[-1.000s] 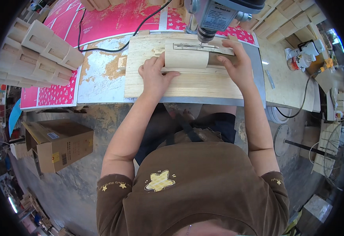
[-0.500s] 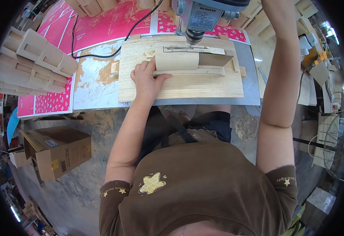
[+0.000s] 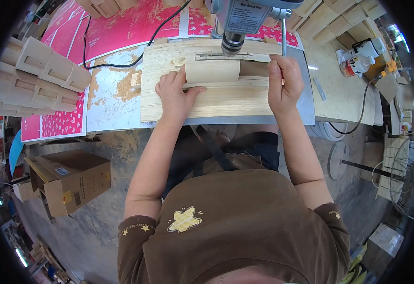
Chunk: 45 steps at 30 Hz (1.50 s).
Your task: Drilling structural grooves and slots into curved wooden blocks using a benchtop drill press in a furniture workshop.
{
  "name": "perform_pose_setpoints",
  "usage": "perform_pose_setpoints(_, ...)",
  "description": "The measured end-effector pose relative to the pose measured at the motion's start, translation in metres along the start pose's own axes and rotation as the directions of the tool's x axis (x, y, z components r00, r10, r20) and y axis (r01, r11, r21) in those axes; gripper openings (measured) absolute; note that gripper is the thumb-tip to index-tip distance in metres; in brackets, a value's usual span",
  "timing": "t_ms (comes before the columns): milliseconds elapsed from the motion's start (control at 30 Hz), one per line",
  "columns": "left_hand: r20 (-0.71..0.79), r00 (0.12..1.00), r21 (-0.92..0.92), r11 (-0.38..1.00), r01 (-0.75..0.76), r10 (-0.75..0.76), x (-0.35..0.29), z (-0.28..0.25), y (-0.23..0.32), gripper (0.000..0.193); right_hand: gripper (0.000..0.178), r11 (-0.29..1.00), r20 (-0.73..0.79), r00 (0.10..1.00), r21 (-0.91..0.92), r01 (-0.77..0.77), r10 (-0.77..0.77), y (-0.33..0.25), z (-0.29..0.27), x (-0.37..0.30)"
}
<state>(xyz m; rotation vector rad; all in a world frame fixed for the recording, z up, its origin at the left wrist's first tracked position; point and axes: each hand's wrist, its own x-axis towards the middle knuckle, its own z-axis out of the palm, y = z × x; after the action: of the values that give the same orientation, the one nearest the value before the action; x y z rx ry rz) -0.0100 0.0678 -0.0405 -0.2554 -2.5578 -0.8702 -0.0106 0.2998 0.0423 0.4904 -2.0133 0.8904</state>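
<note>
A grey bench drill (image 3: 244, 18) stands over a pale wooden board (image 3: 230, 107), its metal chuck (image 3: 233, 43) pointing down. Under and in front of the chuck, a smooth, pale wooden piece with a curved face (image 3: 212, 72) sits in a wooden jig (image 3: 252, 82) on the board. My left hand (image 3: 174, 94) grips the left end of this piece, thumb along its near edge and fingers at its far side. My right hand (image 3: 286, 84) is closed around the lower end of the drill's lever (image 3: 284, 38), which points down. The bit's tip is hard to make out.
Similar wooden pieces with rectangular recesses stand stacked at the left (image 3: 51, 80) and back right. A black cable (image 3: 162, 29) crosses the sawdust-covered table. White containers (image 3: 358, 61) stand to the right. On the floor lies an open cardboard box (image 3: 77, 182).
My right hand has come down from high at the right, and the drill's lever now points down in its grip. The chuck sits slightly lower. My left hand stays on the wooden piece.
</note>
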Motion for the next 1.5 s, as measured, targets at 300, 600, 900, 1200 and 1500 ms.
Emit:
perform_pose_setpoints(300, 0.008, 1.0, 0.015, 1.0, 0.004, -0.004, -0.002, 0.0, -0.003, 0.069, 0.012, 0.994, -0.072, 0.992, -0.038, 0.102, -0.105, -0.027, -0.036, 0.063)
perform_pose_setpoints(600, 0.023, 0.999, 0.007, 1.0, -0.03, 0.03, 0.004, 0.022, 0.026, 0.068, 0.037, 0.937, 0.119, 0.936, 0.076, -0.341, 0.331, 0.005, -0.005, 0.196)
perform_pose_setpoints(900, -0.016, 0.999, 0.018, 0.999, -0.038, 0.038, 0.001, 0.021, 0.022, 0.067, 0.021, 0.985, 0.101, 0.98, 0.002, -0.174, 0.173, -0.039, -0.049, 0.087)
perform_pose_setpoints(1200, 0.013, 0.998, 0.032, 0.998, -0.056, 0.056, 0.003, 0.021, 0.027, 0.069, 0.004, 0.993, -0.031, 0.999, 0.114, 0.021, -0.018, 0.009, 0.004, -0.002)
perform_pose_setpoints(1500, 0.033, 0.999, -0.033, 0.999, 0.004, -0.003, 0.003, 0.018, 0.023, 0.062, 0.015, 0.996, -0.081, 0.997, 0.094, 0.01, -0.002, -0.032, -0.031, 0.082)
